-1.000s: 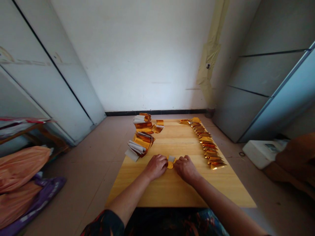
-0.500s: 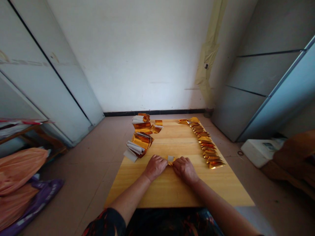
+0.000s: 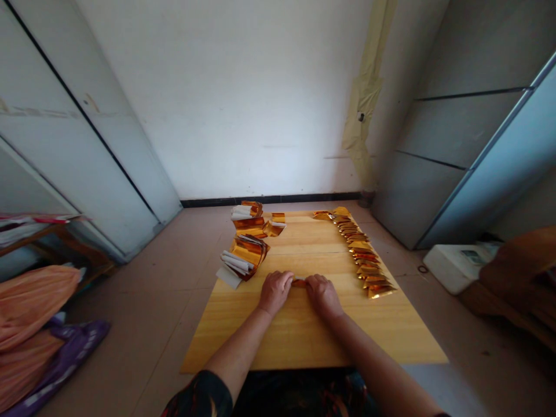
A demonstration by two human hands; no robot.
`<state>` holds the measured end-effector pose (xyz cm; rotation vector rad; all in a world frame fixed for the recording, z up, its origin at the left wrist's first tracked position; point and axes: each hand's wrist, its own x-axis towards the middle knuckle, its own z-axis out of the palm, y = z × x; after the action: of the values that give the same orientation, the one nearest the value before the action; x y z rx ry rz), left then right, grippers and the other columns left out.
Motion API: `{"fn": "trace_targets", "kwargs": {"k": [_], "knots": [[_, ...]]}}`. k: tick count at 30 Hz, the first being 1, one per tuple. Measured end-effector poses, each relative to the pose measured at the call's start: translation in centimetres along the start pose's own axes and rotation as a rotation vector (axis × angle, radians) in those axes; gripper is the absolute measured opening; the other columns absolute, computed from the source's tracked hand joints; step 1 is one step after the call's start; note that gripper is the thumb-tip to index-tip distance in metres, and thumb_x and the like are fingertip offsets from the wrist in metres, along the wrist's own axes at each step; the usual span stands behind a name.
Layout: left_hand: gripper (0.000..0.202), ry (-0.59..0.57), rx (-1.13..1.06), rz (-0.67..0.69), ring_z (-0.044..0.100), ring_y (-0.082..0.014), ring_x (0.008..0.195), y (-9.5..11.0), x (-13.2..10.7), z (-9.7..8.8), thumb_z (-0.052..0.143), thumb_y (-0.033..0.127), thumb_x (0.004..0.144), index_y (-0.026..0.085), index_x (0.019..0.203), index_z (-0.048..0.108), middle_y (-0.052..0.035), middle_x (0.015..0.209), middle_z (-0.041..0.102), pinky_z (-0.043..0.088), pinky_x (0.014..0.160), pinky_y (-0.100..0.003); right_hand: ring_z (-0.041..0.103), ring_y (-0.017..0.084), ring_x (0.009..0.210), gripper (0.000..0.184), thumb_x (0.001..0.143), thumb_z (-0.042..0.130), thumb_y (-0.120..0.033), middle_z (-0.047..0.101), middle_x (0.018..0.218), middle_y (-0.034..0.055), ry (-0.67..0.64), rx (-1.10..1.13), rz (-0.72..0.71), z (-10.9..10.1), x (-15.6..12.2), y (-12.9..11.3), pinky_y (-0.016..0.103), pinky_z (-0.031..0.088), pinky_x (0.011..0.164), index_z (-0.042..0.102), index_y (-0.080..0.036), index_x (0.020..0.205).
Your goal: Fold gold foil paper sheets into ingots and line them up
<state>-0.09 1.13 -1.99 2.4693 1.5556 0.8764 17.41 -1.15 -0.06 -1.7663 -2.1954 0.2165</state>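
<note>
Between my two hands lies a small piece of gold foil paper [image 3: 299,282], now a narrow strip close to the tabletop. My left hand [image 3: 276,291] is closed on its left end, fingers pressed together. At the right end my right hand [image 3: 323,294] pinches it in the same way. Both hands hide the ends of the paper. A fanned stack of gold foil sheets with pale backs [image 3: 249,255] lies beyond my left hand. Along the right side of the wooden table [image 3: 317,341] runs a row of folded gold foil pieces [image 3: 365,255].
More foil sheets [image 3: 247,217] lie at the table's far left. A grey cabinet [image 3: 87,145] stands on the left, a fridge-like grey unit [image 3: 456,133] on the right. A white box [image 3: 449,269] sits on the floor at right; orange and purple bags [image 3: 39,324] are at left.
The foil paper between my hands has gone from showing a pale square in its middle to a narrow, darker strip. My left hand has turned slightly more upright.
</note>
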Motion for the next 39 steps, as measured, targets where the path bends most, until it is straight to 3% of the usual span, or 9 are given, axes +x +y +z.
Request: {"fn": "trace_targets", "kwargs": {"k": [8,19,35,39], "knots": [[0.031,-0.023,-0.177,-0.154,0.060,-0.0152,0.085,-0.2,0.3,0.4,0.051,0.005,0.078,0.021,0.103,0.062,-0.0024,0.087,0.067,0.046,0.081,-0.027,0.061,0.016,0.090,0.017,0.091,0.043,-0.015,0.068,0.091,0.0062,-0.032,-0.004,0.125,0.1,0.7,-0.6,0.023,0.037,0.074,0.058,-0.018,0.099],[0.035,-0.052,-0.108,-0.295,0.062,-0.0174,0.092,1.5,0.8,0.0,0.053,0.008,0.080,0.023,0.111,0.059,-0.0021,0.094,0.070,0.038,0.086,-0.034,0.063,0.016,0.081,0.014,0.092,0.041,-0.013,0.067,0.083,0.0069,0.021,-0.127,0.148,0.7,0.6,-1.0,0.024,0.036,0.067,0.054,-0.017,0.093],[0.037,-0.102,-0.008,-0.259,0.059,-0.0183,0.098,1.6,1.0,0.1,0.051,0.007,0.081,0.023,0.114,0.056,-0.0028,0.102,0.066,0.035,0.083,-0.034,0.061,0.015,0.076,0.019,0.096,0.039,-0.018,0.064,0.084,0.0064,0.055,-0.153,0.091,1.0,0.4,-0.8,0.025,0.033,0.063,0.056,-0.017,0.087],[0.031,-0.110,0.008,-0.222,0.058,-0.0175,0.098,1.6,1.0,-0.1,0.051,0.008,0.082,0.024,0.107,0.060,-0.0021,0.100,0.066,0.034,0.083,-0.033,0.061,0.015,0.077,0.017,0.096,0.040,-0.020,0.064,0.085,0.0061,0.049,-0.138,0.098,1.0,0.3,-0.8,0.026,0.033,0.064,0.056,-0.017,0.090]]}}
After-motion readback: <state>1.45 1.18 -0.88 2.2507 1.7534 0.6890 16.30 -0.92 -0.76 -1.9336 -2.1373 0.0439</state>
